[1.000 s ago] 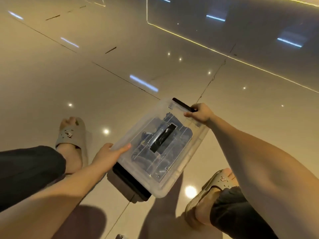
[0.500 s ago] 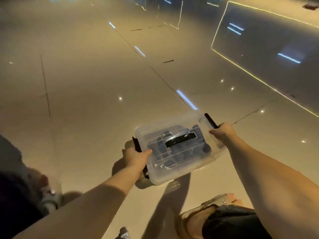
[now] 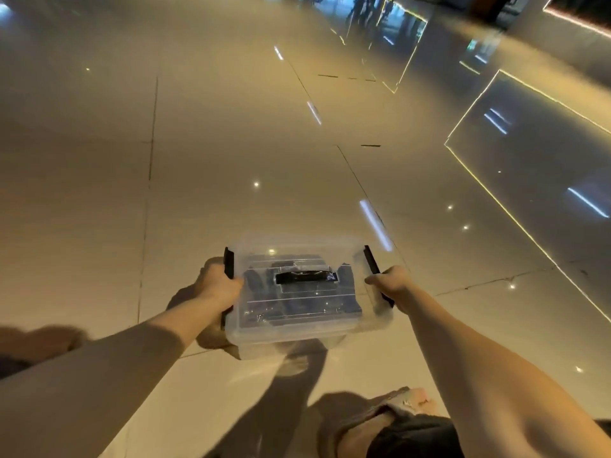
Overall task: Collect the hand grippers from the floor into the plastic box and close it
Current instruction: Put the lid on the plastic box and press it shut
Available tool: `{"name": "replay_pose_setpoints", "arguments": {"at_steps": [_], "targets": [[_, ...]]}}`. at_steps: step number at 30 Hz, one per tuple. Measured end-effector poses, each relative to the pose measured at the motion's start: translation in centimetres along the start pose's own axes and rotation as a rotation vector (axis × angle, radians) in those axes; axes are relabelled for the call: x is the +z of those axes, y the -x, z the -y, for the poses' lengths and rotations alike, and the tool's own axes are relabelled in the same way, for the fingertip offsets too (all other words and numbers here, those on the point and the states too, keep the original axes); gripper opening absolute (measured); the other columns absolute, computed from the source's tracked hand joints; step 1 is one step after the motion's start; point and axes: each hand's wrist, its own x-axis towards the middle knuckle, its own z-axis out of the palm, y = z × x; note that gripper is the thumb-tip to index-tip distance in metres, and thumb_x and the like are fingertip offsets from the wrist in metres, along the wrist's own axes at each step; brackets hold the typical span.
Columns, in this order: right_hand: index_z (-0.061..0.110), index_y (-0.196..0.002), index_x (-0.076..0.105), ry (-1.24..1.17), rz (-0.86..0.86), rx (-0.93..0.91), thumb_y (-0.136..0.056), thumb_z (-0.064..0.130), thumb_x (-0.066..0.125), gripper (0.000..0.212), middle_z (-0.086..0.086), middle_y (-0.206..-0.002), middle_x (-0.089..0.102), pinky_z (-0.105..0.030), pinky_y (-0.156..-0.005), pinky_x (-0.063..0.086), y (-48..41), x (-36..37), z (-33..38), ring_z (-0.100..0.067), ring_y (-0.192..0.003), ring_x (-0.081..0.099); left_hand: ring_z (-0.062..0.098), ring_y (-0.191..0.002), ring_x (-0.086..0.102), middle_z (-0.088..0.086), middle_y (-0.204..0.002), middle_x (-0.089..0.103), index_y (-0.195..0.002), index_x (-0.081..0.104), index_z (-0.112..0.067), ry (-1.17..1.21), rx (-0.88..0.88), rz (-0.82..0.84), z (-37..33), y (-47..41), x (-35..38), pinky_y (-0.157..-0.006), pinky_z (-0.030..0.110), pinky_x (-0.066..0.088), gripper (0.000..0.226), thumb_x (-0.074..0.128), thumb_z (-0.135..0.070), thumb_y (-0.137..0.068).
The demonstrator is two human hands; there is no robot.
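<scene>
Beige sandal [image 3: 401,403] nearest us at the bottom edge, and both bare forearms reach forward from there. Out at the ends, the left hand [image 3: 218,287] has its grip wrapped tight on the left latch [image 3: 228,264], a black strip at the box's end. The right hand [image 3: 390,280] mirrors it, fingers curled round the right latch [image 3: 370,259]. Between them sits the plastic box [image 3: 291,335], square to the person, with its clear lid [image 3: 297,249] on top and a black carry handle [image 3: 304,277] flat in the middle. Through the lid you can make out the hand grippers [image 3: 344,307], dark shapes packed inside. None show anywhere on the glossy tiled floor [image 3: 231,166], so collecting looks finished.

So we're at the closing step, I'd say. The picture is soft here, and I can't tell whether either latch has snapped home, or whether the box rests on the tiles or hangs just above its shadow. The next move calls for both grips to press the latches inward and down against the lid's rim together, evenly, so the lid doesn't rock up on one side. Beyond the box it's bare tile, light streaks, and a glass panel [image 3: 535,166] far right.
</scene>
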Motion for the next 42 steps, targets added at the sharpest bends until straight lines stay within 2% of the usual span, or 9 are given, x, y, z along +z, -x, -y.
{"name": "replay_pose_setpoints", "arguments": {"at_steps": [3, 7, 11, 16, 21, 26, 29, 38, 42], "targets": [[-0.001, -0.112, 0.056, 0.061, 0.108, -0.078, -0.088, 0.020, 0.073, 0.036, -0.017, -0.100, 0.062, -0.036, -0.065, 0.053, 1.5, 2.5, 5.0, -0.027, -0.080, 0.061, 0.029, -0.075, 0.069, 0.008, -0.089, 0.070, -0.106, 0.065, -0.019, 0.042, -0.048, -0.103, 2.5, 0.3, -5.1, -0.065, 0.038, 0.059, 0.019, 0.068, -0.031, -0.092], [-0.001, -0.132, 0.044, 0.045, 0.196, -0.194, -0.091, 0.017, 0.068, 0.051, -0.018, -0.111, 0.055, -0.043, -0.077, 0.051, 4.5, 5.9, 12.6, -0.033, -0.093, 0.058, 0.027, -0.071, 0.069, 0.006, -0.083, 0.071, -0.097, 0.068, -0.019, 0.173, -0.074, -0.233, 6.1, 2.1, -11.5, -0.057, 0.029, 0.049, 0.013, 0.071, -0.029, -0.089], [-0.004, -0.135, 0.044, 0.081, 0.234, -0.328, -0.090, 0.016, 0.066, 0.054, -0.020, -0.109, 0.056, -0.037, -0.062, 0.048, 7.9, 9.8, 20.2, -0.025, -0.075, 0.057, 0.024, -0.072, 0.068, 0.004, -0.084, 0.072, -0.097, 0.070, -0.020, 0.319, -0.082, -0.366, 9.3, 4.4, -18.1, -0.057, 0.029, 0.049, 0.009, 0.071, -0.023, -0.089], [0.003, -0.112, 0.044, 0.096, 0.214, -0.506, -0.093, 0.016, 0.063, 0.030, -0.019, -0.108, 0.051, -0.042, -0.084, 0.047, 14.8, 16.6, 29.6, -0.033, -0.096, 0.053, 0.020, -0.074, 0.072, 0.002, -0.083, 0.075, -0.088, 0.072, -0.023, 0.458, -0.081, -0.544, 14.2, 7.6, -27.1, -0.065, 0.030, 0.056, 0.008, 0.078, -0.022, -0.083], [0.019, -0.081, 0.042, 0.115, 0.276, -0.643, -0.096, 0.025, 0.063, 0.026, -0.009, -0.089, 0.057, -0.054, -0.095, 0.055, 18.5, 23.6, 34.9, -0.029, -0.088, 0.061, 0.019, -0.079, 0.070, 0.000, -0.087, 0.073, -0.087, 0.069, -0.026, 0.493, -0.116, -0.702, 18.5, 9.5, -33.6, -0.072, 0.034, 0.057, 0.015, 0.082, -0.030, -0.079], [0.013, -0.101, 0.056, 0.141, 0.346, -0.729, -0.093, 0.027, 0.065, 0.019, -0.010, -0.094, 0.064, -0.043, -0.078, 0.059, 20.1, 30.8, 40.1, -0.027, -0.085, 0.064, 0.023, -0.078, 0.066, 0.006, -0.086, 0.070, -0.095, 0.070, -0.011, 0.488, -0.270, -0.843, 23.0, 9.4, -35.5, -0.066, 0.035, 0.055, 0.024, 0.082, -0.025, -0.080], [0.014, -0.111, 0.057, 0.205, 0.419, -0.790, -0.092, 0.023, 0.067, 0.023, -0.010, -0.100, 0.065, -0.043, -0.084, 0.058, 20.4, 35.3, 42.7, -0.028, -0.095, 0.065, 0.024, -0.084, 0.067, 0.007, -0.091, 0.070, -0.093, 0.070, -0.011, 0.617, -0.320, -0.922, 25.1, 8.9, -36.0, -0.076, 0.038, 0.057, 0.020, 0.082, -0.018, -0.080], [0.008, -0.126, 0.063, 0.425, 0.636, -0.933, -0.095, 0.006, 0.058, 0.031, -0.010, -0.102, 0.066, -0.038, -0.080, 0.056, 21.8, 46.9, 48.6, -0.029, -0.094, 0.065, 0.017, -0.072, 0.066, 0.002, -0.085, 0.069, -0.102, 0.071, -0.010, 0.760, -0.572, -0.981, 30.8, 6.9, -37.5, -0.054, 0.024, 0.046, 0.020, 0.078, -0.021, -0.085], [0.014, -0.130, 0.060, 0.436, 0.697, -0.986, -0.099, 0.008, 0.054, 0.032, -0.008, -0.103, 0.062, -0.038, -0.086, 0.054, 22.7, 51.5, 51.1, -0.027, -0.095, 0.061, 0.026, -0.077, 0.069, 0.004, -0.085, 0.069, -0.096, 0.063, -0.020, 0.866, -0.611, -1.032, 31.0, 6.0, -36.7, -0.061, 0.035, 0.055, 0.013, 0.071, -0.011, -0.090]]}}
